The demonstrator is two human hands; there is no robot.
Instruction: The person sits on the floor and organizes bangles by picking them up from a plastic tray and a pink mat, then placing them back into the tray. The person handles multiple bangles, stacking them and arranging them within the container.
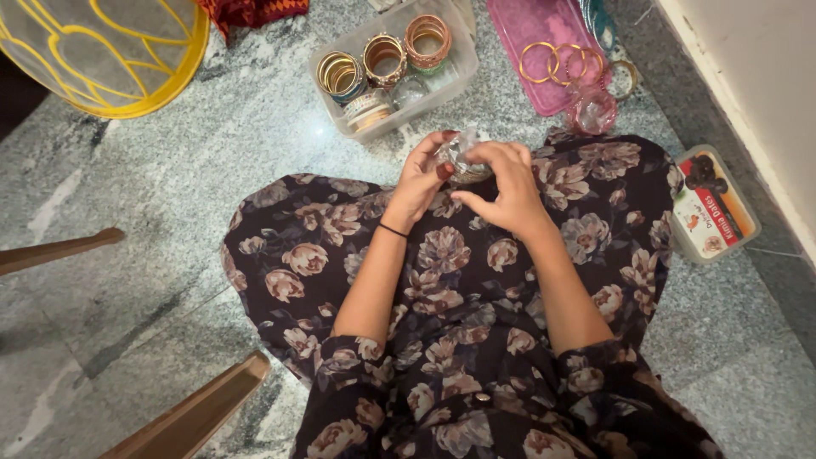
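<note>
From the head camera we see our left hand (418, 183) and right hand (503, 183) with fingers (476, 202) curled narrowly around a small clear crinkled plastic packet of bangles (459, 155), held above our floral lap; its axis we cannot tell.

A small rectangular clear-plastic food box with a red, white and orange printed label (714, 212) lies on the grey stone floor at the right, just beside the person's knee and near the wall; dark round pieces show through its top end. At the top centre stands an open rectangular translucent plastic tub (463, 72) holding stacks of bangles. Just right of it lies a flat pink plastic tray (518, 25) carrying thin gold rings.
</note>
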